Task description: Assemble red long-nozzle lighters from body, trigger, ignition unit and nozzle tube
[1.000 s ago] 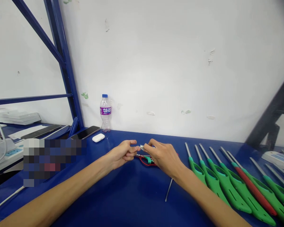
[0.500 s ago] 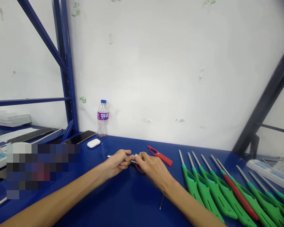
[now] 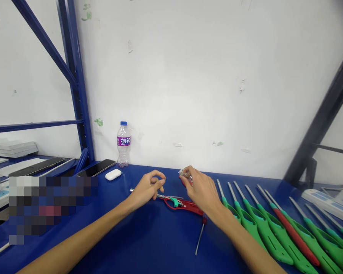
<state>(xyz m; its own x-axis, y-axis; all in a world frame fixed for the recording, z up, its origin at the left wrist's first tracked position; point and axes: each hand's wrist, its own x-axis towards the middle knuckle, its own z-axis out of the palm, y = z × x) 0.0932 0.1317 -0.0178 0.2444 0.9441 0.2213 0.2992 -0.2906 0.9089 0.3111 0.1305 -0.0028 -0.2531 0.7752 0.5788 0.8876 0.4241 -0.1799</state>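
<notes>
On the blue table lies a red lighter half (image 3: 190, 206) with a green trigger (image 3: 175, 202) and a metal tube pointing left. My left hand (image 3: 148, 186) is just above that tube, fingers apart and curved, with nothing between them. Farther right, my right hand (image 3: 198, 184) pinches a small metallic part (image 3: 186, 176) with a whitish end. Beneath the right hand a second red piece is mostly hidden. A screwdriver (image 3: 200, 238) lies near the lighter's right end, its shaft pointing toward me.
A row of green lighters (image 3: 274, 236), with one red lighter (image 3: 297, 238) among them, covers the right side. At the back left are a bottle (image 3: 124, 146), a white case (image 3: 113, 174) and a phone (image 3: 97, 168). A power strip (image 3: 330, 207) sits far right.
My hands have parted. The right hand has moved right and up with the small metallic part, while the left has opened. The red lighter half and its green trigger now show between them.
</notes>
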